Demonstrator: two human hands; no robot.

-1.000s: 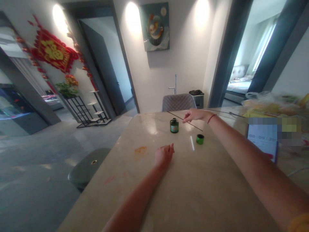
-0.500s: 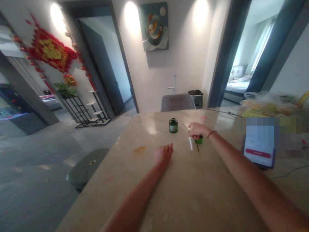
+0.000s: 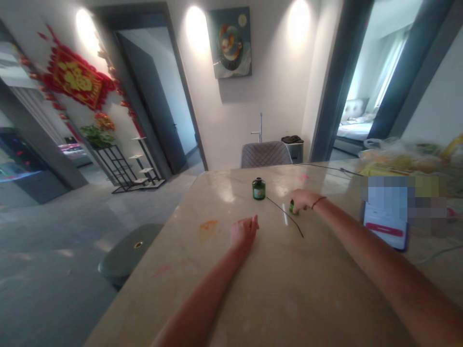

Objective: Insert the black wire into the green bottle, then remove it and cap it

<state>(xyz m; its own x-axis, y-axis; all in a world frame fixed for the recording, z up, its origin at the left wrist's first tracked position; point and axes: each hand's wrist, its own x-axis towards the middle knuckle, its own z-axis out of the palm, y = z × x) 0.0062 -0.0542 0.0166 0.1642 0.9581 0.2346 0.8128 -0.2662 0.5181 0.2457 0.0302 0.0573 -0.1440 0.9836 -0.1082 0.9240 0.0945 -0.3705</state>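
My right hand (image 3: 304,199) is closed around a small dark-green object (image 3: 292,206) on the table; the fingers hide most of it, and its kind does not show. Left of that hand lies a thin, dark, slightly bent stick (image 3: 285,215), not touched by it. A green glass bottle (image 3: 259,189) with a label and an open neck stands upright near the stick's far end. My left hand (image 3: 244,229) rests on the tabletop with its fingers curled in and nothing visible in them.
The stone-look table (image 3: 275,299) has an orange stain (image 3: 208,229) at left. On the right stands a phone (image 3: 385,226) with a lit screen, near plastic bags (image 3: 398,152) and a cable. A grey chair (image 3: 265,154) is at the far edge, a green stool (image 3: 126,255) at left.
The stick, earlier by my right hand's fingers, now lies lower and apart from it. My right hand has shifted right and down onto the green object. My left hand stays put.
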